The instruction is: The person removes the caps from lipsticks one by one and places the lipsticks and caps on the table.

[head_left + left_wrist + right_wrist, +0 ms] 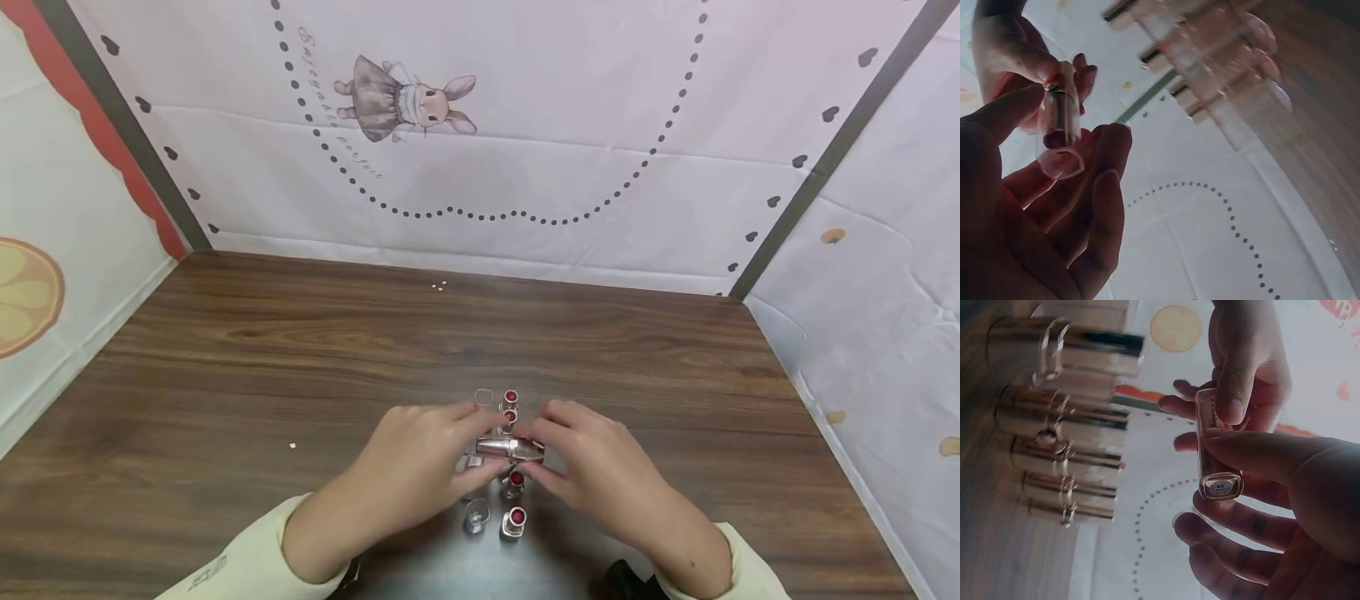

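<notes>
A lipstick (pixel 512 448) lies sideways between both hands, above a row of others. My left hand (pixel 420 458) pinches its clear cap (pixel 1060 164) end between thumb and fingers. In the left wrist view, the metal tube and red tip show inside this see-through cap. From the other side my right hand (pixel 600 462) grips the shiny base, whose labelled bottom (pixel 1219 487) faces the right wrist camera. Uncapped red lipsticks stand below and beyond the hands, among them a near one (pixel 513 522) and a far one (pixel 511 397).
Clear caps stand left of the lipstick row, one near (pixel 476 516) and one far (pixel 483 397). Small white scraps (pixel 439 286) lie toward the back of the wooden table (pixel 300 350), another scrap (pixel 292 446) at left. Printed cloth walls (pixel 525 167) surround the table's back and sides.
</notes>
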`<state>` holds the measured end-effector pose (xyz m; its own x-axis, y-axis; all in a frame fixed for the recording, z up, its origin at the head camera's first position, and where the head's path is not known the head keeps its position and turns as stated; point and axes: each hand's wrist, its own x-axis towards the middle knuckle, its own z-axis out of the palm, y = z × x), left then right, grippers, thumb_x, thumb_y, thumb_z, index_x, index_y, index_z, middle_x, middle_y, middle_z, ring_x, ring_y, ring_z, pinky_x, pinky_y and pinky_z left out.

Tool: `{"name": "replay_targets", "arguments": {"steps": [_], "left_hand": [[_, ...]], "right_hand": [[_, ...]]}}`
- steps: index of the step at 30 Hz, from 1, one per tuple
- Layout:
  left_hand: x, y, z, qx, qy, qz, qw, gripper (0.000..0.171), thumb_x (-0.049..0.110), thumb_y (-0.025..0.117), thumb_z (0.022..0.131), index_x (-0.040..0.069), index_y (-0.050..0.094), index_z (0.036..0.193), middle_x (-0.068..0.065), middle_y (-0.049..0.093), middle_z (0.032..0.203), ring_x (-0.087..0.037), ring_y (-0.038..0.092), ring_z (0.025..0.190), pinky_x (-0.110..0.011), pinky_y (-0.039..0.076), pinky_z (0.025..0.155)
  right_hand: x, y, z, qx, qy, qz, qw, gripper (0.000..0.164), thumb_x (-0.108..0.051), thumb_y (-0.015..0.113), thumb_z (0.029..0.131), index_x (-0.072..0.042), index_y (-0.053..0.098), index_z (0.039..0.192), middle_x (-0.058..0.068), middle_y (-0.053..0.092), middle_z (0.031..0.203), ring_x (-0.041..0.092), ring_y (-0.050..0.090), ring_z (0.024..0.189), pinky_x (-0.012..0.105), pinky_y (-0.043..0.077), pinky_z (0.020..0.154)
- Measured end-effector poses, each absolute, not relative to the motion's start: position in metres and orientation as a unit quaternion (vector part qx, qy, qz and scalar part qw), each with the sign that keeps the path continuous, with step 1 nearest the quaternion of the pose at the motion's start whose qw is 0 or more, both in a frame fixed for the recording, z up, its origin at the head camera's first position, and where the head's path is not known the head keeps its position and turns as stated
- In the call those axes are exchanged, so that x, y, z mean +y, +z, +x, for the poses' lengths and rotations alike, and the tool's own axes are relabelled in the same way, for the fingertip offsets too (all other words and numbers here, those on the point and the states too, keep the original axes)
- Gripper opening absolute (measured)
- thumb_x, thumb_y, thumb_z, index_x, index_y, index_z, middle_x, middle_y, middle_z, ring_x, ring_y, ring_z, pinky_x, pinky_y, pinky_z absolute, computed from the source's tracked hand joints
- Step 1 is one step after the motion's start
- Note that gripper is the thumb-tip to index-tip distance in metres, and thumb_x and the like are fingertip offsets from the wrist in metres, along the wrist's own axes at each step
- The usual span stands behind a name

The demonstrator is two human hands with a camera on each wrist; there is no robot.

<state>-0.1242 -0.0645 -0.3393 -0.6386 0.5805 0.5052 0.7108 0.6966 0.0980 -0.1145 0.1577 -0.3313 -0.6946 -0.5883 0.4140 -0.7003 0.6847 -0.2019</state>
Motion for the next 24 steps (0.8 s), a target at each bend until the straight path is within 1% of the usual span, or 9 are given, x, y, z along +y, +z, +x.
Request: {"name": "replay_targets", "arguments": {"steps": [3,5,8,12,19,24], "left_hand": [[-0.0625,-0.3377,-0.1204,-0.892,-0.149,-0.363,0.223,0.031,0.046,0.08,0.08,0.026,0.072,0.102,0.012,0.071,0.082,-0.007,0.062,0.056,-0.024,0.04,0.045],[-0.0614,-0.3367,-0.1191,-0.891,-0.148,-0.364,0.227,0.029,0.046,0.08,0.079,0.027,0.072,0.1,0.015,0.067,0.076,-0.005,0.056,0.052,-0.022,0.035,0.044],[-0.0609,-0.336,-0.1183,-0.89,-0.139,-0.364,0.236,0.027,0.046,0.081,0.08,0.028,0.073,0.098,0.016,0.063,0.073,-0.003,0.049,0.049,-0.019,0.03,0.043],[-0.0627,-0.3355,-0.1171,-0.891,-0.134,-0.361,0.239,0.025,0.044,0.081,0.08,0.027,0.073,0.097,0.015,0.063,0.072,-0.003,0.05,0.048,-0.019,0.029,0.042],[-0.0628,-0.335,-0.1178,-0.893,-0.134,-0.357,0.239,0.024,0.045,0.079,0.082,0.026,0.073,0.094,0.015,0.064,0.072,-0.005,0.055,0.049,-0.021,0.031,0.042],[-0.0627,-0.3356,-0.1178,-0.894,-0.137,-0.354,0.238,0.024,0.045,0.079,0.082,0.025,0.072,0.094,0.015,0.066,0.072,-0.005,0.054,0.048,-0.02,0.029,0.042]], "right_hand": [[0.1594,-0.3302,-0.1114,-0.896,0.182,0.364,0.176,0.027,-0.02,0.088,0.076,-0.016,0.076,0.099,-0.009,0.064,0.088,0.003,0.056,0.075,0.019,0.048,0.062],[0.16,-0.3297,-0.1105,-0.894,0.187,0.364,0.182,0.027,-0.02,0.088,0.076,-0.016,0.076,0.1,-0.009,0.064,0.088,0.003,0.056,0.075,0.019,0.048,0.062],[0.16,-0.3299,-0.111,-0.892,0.195,0.366,0.18,0.026,-0.021,0.087,0.077,-0.016,0.076,0.1,-0.008,0.064,0.088,0.002,0.056,0.074,0.018,0.048,0.062],[0.1581,-0.3306,-0.112,-0.892,0.199,0.367,0.174,0.025,-0.023,0.086,0.079,-0.015,0.077,0.101,-0.008,0.065,0.088,0.002,0.056,0.073,0.016,0.047,0.061],[0.157,-0.3313,-0.1117,-0.9,0.19,0.353,0.17,0.024,-0.025,0.085,0.08,-0.014,0.076,0.1,-0.007,0.067,0.09,0.003,0.058,0.074,0.02,0.049,0.062],[0.1569,-0.3312,-0.1109,-0.905,0.189,0.344,0.163,0.022,-0.025,0.084,0.081,-0.015,0.075,0.098,-0.007,0.067,0.091,0.003,0.058,0.074,0.021,0.049,0.062]]}}
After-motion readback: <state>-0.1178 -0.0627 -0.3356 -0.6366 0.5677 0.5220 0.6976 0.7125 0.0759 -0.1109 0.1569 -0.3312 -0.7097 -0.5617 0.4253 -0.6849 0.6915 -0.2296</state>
